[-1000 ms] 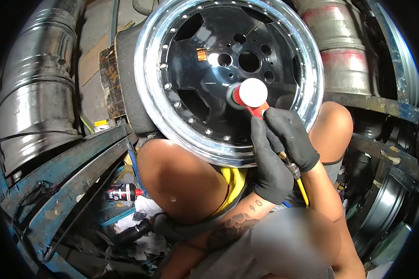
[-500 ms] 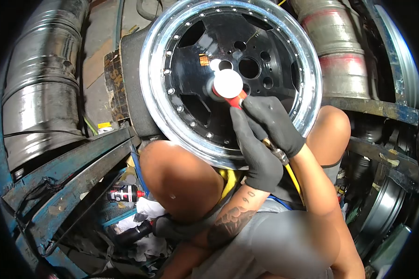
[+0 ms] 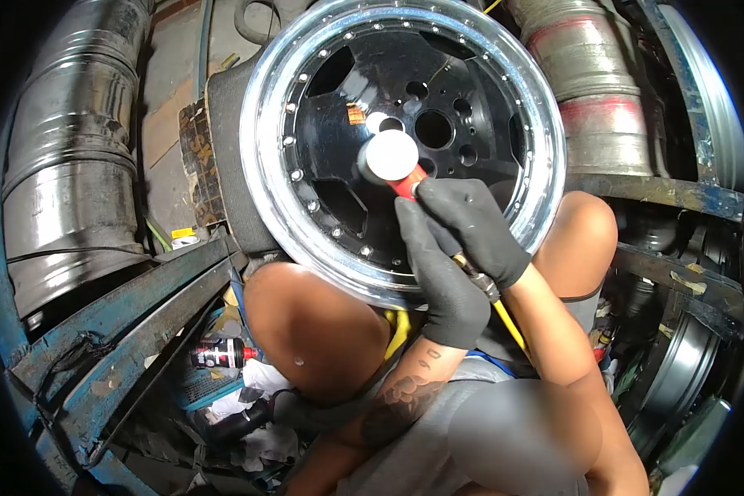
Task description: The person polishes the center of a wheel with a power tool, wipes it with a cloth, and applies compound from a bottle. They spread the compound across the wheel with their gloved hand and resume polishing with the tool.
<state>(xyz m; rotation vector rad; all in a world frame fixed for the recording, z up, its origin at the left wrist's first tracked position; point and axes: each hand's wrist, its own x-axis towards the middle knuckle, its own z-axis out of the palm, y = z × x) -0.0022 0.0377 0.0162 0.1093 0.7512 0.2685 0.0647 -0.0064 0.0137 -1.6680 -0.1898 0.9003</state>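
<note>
A wheel rim with a black face and a bright metal lip (image 3: pixel 260 124) stands tilted between the knees. Over its face, left of the center hole, is a red air tool (image 3: pixel 405 183) with a round white top; its underside is mostly hidden. My left hand (image 3: pixel 445 277), in a dark glove, is wrapped round the tool's handle from the left. From the right, my right hand (image 3: pixel 479 227), gloved too, closes round the same tool near its head. A yellow hose (image 3: pixel 509 326) runs from the metal fitting at the handle's end.
Stacked metal rims (image 3: pixel 74 165) stand at the left, more rims (image 3: pixel 599 107) at the upper right. Blue metal rails (image 3: pixel 116 306) cross the lower left, near a dark bottle with a red cap (image 3: pixel 221 353). Another rim (image 3: pixel 678 372) lies at the lower right.
The tool's white top has moved slightly left and down in the view, with both hands shifting left along with it. The rim also appears a little further left.
</note>
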